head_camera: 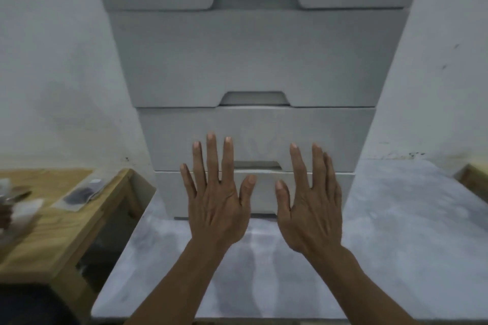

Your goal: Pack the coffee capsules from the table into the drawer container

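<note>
A tall white drawer container (pixel 256 60) stands against the wall in front of me, all its drawers pushed in, each with a cut-out handle notch. My left hand (pixel 216 198) and my right hand (pixel 311 200) are raised side by side before its lowest drawers (pixel 330 187), fingers straight and spread, backs toward me, holding nothing. Whether they touch the drawer fronts I cannot tell. On the wooden table (pixel 58 232) at the left lie blurred clear packets with dark contents (pixel 79 195); no capsule shape is plain.
The grey floor (pixel 396 219) stretches in front of and to the right of the container. White walls flank it on both sides. Another wooden edge (pixel 472 179) shows at the far right. More blurred items (pixel 15 206) sit at the table's left edge.
</note>
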